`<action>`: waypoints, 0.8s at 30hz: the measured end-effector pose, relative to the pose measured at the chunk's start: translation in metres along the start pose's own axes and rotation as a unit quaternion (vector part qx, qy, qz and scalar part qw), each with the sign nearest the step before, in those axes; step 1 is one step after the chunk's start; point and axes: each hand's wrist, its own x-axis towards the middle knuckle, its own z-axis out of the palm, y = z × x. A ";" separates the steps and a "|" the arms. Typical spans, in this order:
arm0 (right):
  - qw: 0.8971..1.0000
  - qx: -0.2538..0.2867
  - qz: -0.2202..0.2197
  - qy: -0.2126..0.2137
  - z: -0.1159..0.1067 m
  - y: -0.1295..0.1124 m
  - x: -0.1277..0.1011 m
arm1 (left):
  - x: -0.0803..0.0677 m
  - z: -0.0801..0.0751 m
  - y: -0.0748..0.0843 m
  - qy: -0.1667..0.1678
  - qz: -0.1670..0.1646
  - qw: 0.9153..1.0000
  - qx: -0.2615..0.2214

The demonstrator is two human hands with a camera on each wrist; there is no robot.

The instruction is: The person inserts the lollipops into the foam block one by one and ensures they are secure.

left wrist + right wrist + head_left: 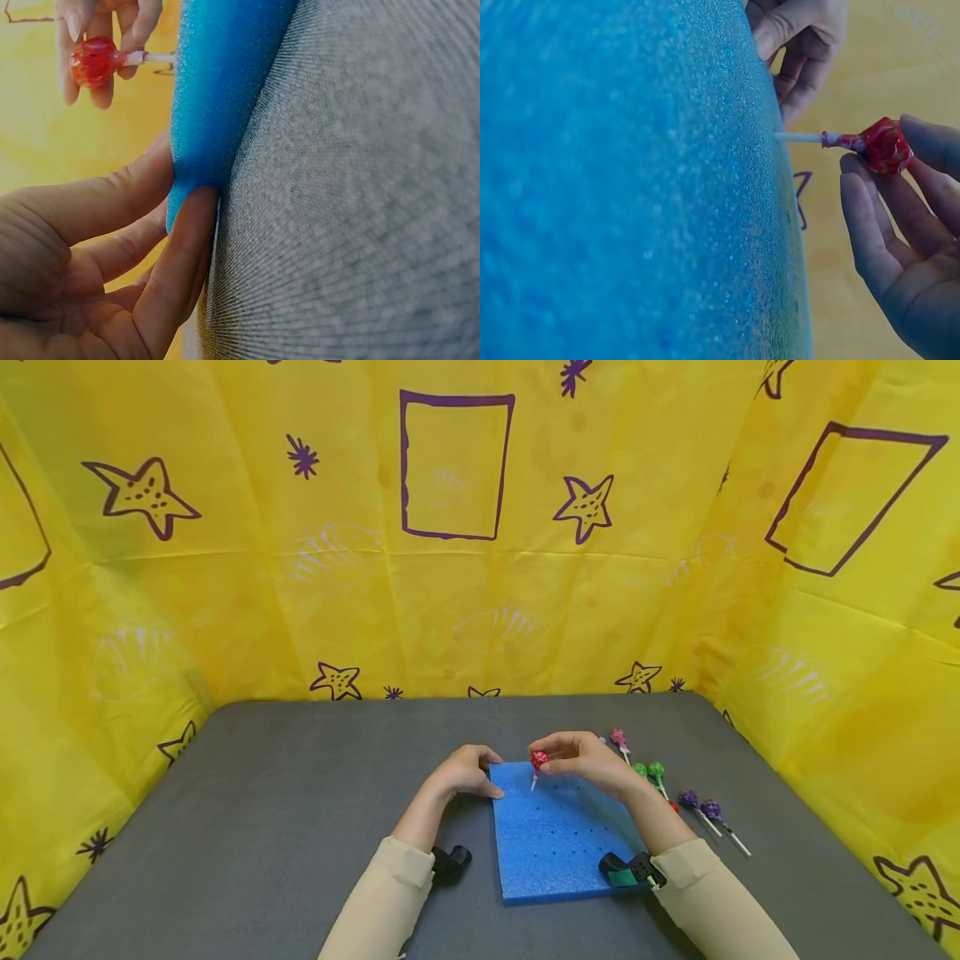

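A blue foam board (562,839) dotted with small holes lies flat on the grey table (262,827). My left hand (471,772) holds its far left corner, thumb (112,199) on the top face and a fingertip (187,225) against the edge of the foam board (225,82). My right hand (545,763) pinches a red wrapped lollipop (539,761) by its head above the board's far edge. The white stick points down and its tip meets the foam. In the right wrist view the red lollipop (881,145) sits between my fingertips (859,195) beside the foam board (630,187).
Loose lollipops lie on the table right of the board: a pink one (618,737), two green ones (648,769) and two purple ones (700,804). Yellow patterned sheeting (480,568) walls the table at the back and both sides.
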 end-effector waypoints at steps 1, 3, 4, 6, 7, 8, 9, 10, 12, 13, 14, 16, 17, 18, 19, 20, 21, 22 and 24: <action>1.000 -0.002 0.000 0.000 0.000 0.000 0.000 | 0.000 0.000 0.000 -0.001 -0.002 1.000 -0.002; 1.000 -0.006 -0.001 0.002 0.000 0.000 0.000 | 0.001 -0.001 0.000 -0.003 -0.007 1.000 -0.006; 1.000 -0.007 -0.001 0.002 -0.001 0.000 0.000 | 0.001 -0.001 0.000 -0.004 -0.009 1.000 -0.010; 1.000 -0.012 0.000 0.003 -0.001 0.000 -0.001 | 0.001 -0.001 -0.001 -0.004 -0.013 1.000 -0.019; 1.000 -0.013 0.002 0.003 -0.001 0.000 -0.001 | 0.002 -0.001 -0.002 -0.004 -0.014 1.000 -0.023; 1.000 -0.014 0.003 0.003 -0.001 0.000 -0.001 | 0.002 -0.001 -0.003 -0.004 -0.015 0.999 -0.028; 1.000 -0.014 0.005 0.003 -0.001 0.000 -0.001 | 0.002 -0.001 -0.003 -0.005 -0.016 0.999 -0.033; 1.000 -0.015 0.005 0.002 -0.001 0.000 -0.002 | 0.002 -0.001 -0.003 -0.006 -0.017 0.999 -0.037; 1.000 -0.015 0.006 0.002 -0.001 -0.001 -0.002 | 0.002 -0.001 -0.004 -0.007 -0.015 0.999 -0.042; 1.000 -0.014 0.006 0.002 -0.001 -0.001 -0.002 | 0.002 -0.001 -0.004 -0.008 -0.015 0.999 -0.044; 1.000 -0.014 0.005 0.003 -0.001 -0.001 -0.002 | 0.002 -0.001 -0.004 -0.009 -0.015 0.999 -0.045; 1.000 -0.015 0.003 0.003 -0.001 0.000 -0.002 | 0.001 -0.002 -0.004 -0.010 -0.013 0.999 -0.044; 1.000 -0.014 0.004 0.005 -0.002 -0.001 -0.002 | 0.001 -0.002 -0.004 -0.009 -0.012 0.999 -0.043; 1.000 -0.015 0.005 0.006 -0.002 -0.001 -0.002 | 0.001 -0.002 -0.004 -0.009 -0.012 0.999 -0.043; 1.000 -0.016 0.005 0.008 -0.002 -0.001 -0.002 | 0.001 -0.002 -0.004 -0.008 -0.012 0.999 -0.042; 1.000 -0.018 0.005 0.010 -0.003 -0.001 -0.002 | 0.001 -0.002 -0.004 -0.007 -0.010 0.999 -0.039; 1.000 -0.020 0.006 0.014 -0.004 -0.002 -0.002 | 0.001 -0.002 -0.004 -0.006 -0.008 0.999 -0.037; 1.000 -0.019 0.008 0.019 -0.005 -0.003 -0.002 | 0.001 -0.001 -0.004 -0.004 -0.006 0.999 -0.035; 0.999 -0.019 0.013 0.033 -0.008 -0.005 -0.003 | 0.002 -0.001 -0.005 -0.002 -0.003 1.000 -0.031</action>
